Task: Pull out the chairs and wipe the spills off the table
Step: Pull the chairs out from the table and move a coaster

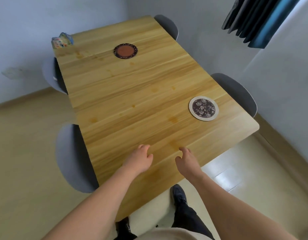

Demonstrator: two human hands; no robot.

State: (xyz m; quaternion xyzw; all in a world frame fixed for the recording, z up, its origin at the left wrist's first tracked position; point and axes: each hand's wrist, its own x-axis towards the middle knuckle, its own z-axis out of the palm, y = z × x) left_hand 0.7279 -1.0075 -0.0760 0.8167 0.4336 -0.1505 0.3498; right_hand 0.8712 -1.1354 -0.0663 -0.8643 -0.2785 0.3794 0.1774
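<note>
Hovering: I see both hands low over the near end of the wooden table [132, 80], neither gripping anything.
Left hand [139, 160]: fingers loosely curled, empty.
Right hand [186, 162]: fingers loosely bent, forefinger out, empty.
Spills [173, 119]: brownish stains scattered along the tabletop; one patch lies between and just ahead of my hands.
Chairs: four grey, all tucked in; near-left chair [72, 158] sits beside my left forearm.
Coasters: floral coaster [203, 108] near right, brown coaster [125, 50] far.
Far-left corner: patterned packet [62, 40].
</note>
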